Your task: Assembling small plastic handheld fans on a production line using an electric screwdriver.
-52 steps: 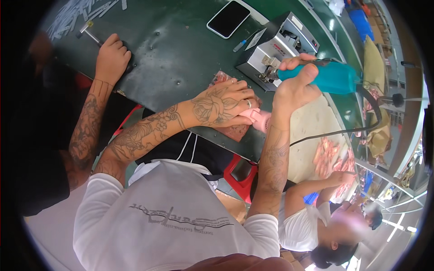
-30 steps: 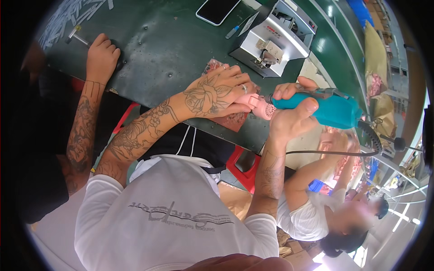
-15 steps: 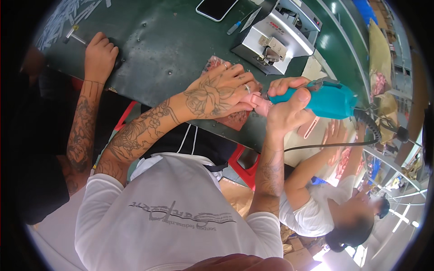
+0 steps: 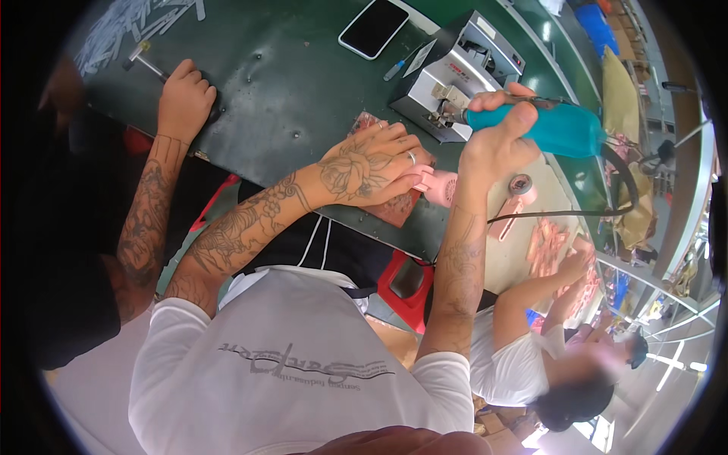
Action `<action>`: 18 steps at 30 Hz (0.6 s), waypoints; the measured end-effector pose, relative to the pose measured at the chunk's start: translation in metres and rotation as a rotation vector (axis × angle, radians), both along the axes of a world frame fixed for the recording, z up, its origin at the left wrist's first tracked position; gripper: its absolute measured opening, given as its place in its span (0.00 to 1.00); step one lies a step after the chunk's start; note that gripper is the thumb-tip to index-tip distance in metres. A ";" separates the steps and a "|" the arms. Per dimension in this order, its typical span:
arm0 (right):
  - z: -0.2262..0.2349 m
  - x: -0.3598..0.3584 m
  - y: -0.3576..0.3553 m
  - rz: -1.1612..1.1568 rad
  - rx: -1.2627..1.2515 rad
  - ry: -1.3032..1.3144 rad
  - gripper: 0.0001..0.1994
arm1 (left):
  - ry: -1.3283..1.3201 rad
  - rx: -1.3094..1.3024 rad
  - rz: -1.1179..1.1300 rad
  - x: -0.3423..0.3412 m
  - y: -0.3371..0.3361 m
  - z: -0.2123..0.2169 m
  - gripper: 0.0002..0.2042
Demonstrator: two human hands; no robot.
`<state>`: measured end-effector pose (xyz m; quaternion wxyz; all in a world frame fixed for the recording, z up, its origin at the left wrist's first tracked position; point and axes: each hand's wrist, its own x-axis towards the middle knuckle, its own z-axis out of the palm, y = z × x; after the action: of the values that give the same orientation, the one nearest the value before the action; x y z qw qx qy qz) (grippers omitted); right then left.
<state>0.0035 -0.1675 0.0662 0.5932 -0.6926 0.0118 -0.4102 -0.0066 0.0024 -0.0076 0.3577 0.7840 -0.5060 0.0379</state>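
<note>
The left hand (image 4: 377, 163), above a reddish block (image 4: 396, 211), held a pink part (image 4: 439, 187). The right hand (image 4: 497, 148) gripped a teal power tool (image 4: 567, 130).

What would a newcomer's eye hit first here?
Likely the bright teal corded tool, held up in the right hand, right of centre. Next, the pink part that the left hand holds at the right edge of the reddish mat. Then the silver-and-black machine on the green table, a phone lying to its upper left.
</note>
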 end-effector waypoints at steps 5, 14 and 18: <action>-0.019 0.003 -0.006 0.125 0.062 -0.061 0.25 | 0.040 -0.044 -0.024 -0.001 -0.002 0.004 0.14; 0.008 -0.052 0.012 -0.024 0.129 0.130 0.32 | 0.045 0.005 -0.012 0.000 0.001 0.003 0.14; 0.002 -0.088 0.013 0.043 0.107 0.131 0.36 | 0.048 0.001 -0.032 0.003 -0.001 0.005 0.15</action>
<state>-0.0848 -0.1542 0.0685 0.6362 -0.6852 0.0573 -0.3500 -0.0039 0.0018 -0.0030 0.3699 0.7766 -0.5098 0.0129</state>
